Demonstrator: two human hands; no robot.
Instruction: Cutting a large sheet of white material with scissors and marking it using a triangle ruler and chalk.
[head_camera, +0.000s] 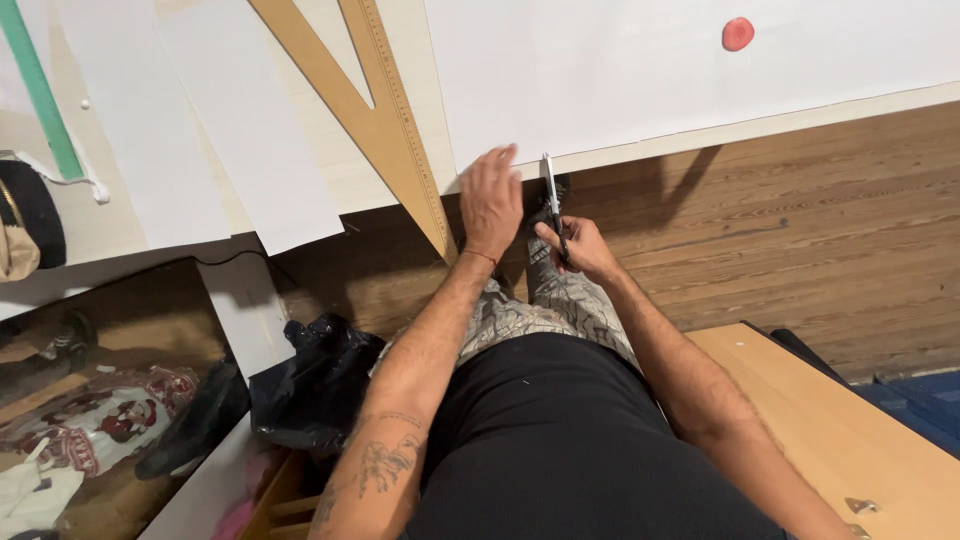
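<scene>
The left hand (490, 200) is lying flat, pressing the white sheet (640, 75) at the table edge; the right hand (580, 248) is gripping scissors (553, 200), entering its edge. Continuing likely requires steady blade alignment.

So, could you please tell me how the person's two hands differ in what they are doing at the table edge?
The left hand lies flat, fingers spread, pressing on the edge of the large white sheet; the right hand is curled shut around the scissors. The left hand rests on the table, while the right hand sits below the edge, over the wooden floor. Both meet at the same spot on the sheet's edge.
</scene>
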